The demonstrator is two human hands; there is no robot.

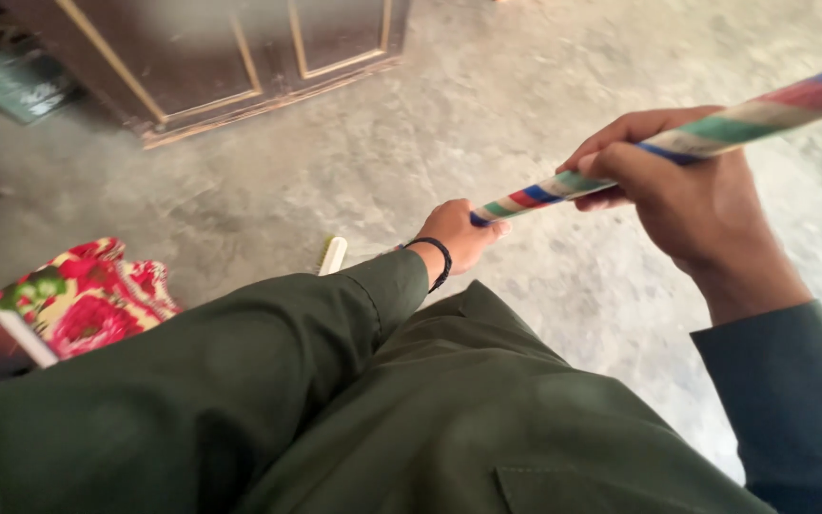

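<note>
Both hands' grip closed on striped pole (677, 145), floral cloth (83, 300) left, cabinet (230, 57) ahead

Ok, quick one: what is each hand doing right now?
Left hand: closed around the lower part of the striped broom handle.
Right hand: closed around the same handle, higher up.
</note>
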